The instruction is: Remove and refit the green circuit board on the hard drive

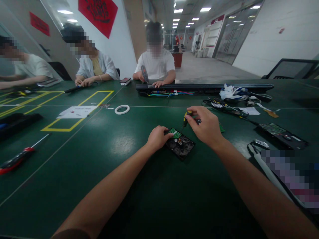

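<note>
A black hard drive (183,151) lies on the green tabletop in front of me, with a small green circuit board (175,133) at its far end. My left hand (159,136) grips the drive's far left edge, its thumb over the board's side. In my right hand (205,126) is a screwdriver (185,120) with a black-and-yellow handle, pinched between thumb and fingers. Its thin shaft points down at the drive near the board; whether the tip sits in a screw is too small to tell. Part of another green board (221,127) shows behind my right hand.
Right: a second hard drive (281,135), cables (224,108) and white gloves (230,93). Left: a red-and-black screwdriver (20,159), a white tape ring (122,109) and paper (77,112). Across the table, a person (156,66) works at a long black device (204,88); two others sit left.
</note>
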Demonstrator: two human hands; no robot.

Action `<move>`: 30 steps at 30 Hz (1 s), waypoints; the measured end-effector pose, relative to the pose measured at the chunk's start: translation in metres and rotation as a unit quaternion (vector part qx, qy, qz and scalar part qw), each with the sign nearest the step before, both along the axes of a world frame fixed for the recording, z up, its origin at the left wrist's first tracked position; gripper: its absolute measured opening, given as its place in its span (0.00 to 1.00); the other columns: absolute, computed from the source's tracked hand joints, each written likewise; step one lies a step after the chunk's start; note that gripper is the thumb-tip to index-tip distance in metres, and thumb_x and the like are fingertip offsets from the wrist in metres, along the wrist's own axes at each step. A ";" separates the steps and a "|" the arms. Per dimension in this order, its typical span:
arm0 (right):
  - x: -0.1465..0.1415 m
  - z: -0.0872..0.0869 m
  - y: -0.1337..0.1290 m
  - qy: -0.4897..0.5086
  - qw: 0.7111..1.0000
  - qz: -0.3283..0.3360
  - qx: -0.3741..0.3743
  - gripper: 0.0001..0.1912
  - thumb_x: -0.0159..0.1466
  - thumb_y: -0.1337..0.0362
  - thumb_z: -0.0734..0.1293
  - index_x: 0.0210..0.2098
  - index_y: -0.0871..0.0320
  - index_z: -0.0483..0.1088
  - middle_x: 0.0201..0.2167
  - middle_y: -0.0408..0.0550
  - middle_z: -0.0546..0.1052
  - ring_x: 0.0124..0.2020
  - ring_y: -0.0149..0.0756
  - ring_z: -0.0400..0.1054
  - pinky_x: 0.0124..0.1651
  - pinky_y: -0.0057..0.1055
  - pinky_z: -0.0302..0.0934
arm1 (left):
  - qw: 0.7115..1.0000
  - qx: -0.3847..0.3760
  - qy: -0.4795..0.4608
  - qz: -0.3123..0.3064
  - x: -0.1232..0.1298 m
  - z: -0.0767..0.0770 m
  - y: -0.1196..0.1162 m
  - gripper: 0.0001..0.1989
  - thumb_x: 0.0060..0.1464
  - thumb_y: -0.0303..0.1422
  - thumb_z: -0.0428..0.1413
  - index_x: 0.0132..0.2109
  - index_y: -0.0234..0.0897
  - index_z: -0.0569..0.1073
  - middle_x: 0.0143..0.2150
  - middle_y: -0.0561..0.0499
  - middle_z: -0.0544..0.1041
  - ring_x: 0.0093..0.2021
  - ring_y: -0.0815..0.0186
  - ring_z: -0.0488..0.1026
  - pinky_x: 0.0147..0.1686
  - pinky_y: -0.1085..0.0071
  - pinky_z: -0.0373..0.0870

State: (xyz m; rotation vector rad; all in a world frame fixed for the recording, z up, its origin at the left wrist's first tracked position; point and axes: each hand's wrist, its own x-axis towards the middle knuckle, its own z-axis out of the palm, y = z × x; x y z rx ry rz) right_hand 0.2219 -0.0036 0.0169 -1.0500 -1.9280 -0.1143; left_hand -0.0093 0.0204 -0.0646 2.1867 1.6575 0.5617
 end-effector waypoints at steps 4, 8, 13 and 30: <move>-0.001 0.001 -0.001 -0.006 1.000 -0.002 0.000 0.07 0.71 0.59 0.68 0.47 0.52 0.74 0.45 0.53 0.80 0.43 0.46 0.76 0.46 0.46 0.72 | 1.000 -0.002 0.002 0.001 0.001 0.002 0.000 0.18 0.65 0.45 0.64 0.53 0.37 0.83 0.49 0.41 0.83 0.48 0.55 0.79 0.50 0.62 0.74; -0.002 0.004 -0.002 -0.017 1.000 0.009 0.018 0.07 0.71 0.63 0.66 0.48 0.54 0.73 0.46 0.55 0.80 0.45 0.47 0.76 0.50 0.48 0.72 | 1.000 -0.002 0.002 0.003 0.001 0.003 -0.001 0.18 0.65 0.45 0.64 0.54 0.37 0.83 0.50 0.41 0.83 0.49 0.55 0.79 0.50 0.63 0.74; -0.002 0.001 -0.002 0.008 1.000 0.002 -0.012 0.08 0.70 0.64 0.66 0.48 0.54 0.72 0.49 0.55 0.80 0.43 0.46 0.77 0.46 0.46 0.74 | 1.000 -0.003 0.003 0.005 0.001 0.003 -0.002 0.19 0.66 0.45 0.63 0.54 0.37 0.83 0.50 0.42 0.83 0.49 0.54 0.79 0.50 0.63 0.73; -0.001 0.002 0.000 -0.017 1.000 0.000 0.003 0.07 0.72 0.62 0.66 0.48 0.55 0.73 0.45 0.56 0.78 0.45 0.48 0.75 0.51 0.50 0.72 | 1.000 -0.002 0.004 0.007 0.001 0.003 -0.003 0.20 0.66 0.46 0.63 0.55 0.36 0.83 0.50 0.41 0.83 0.49 0.54 0.79 0.49 0.62 0.73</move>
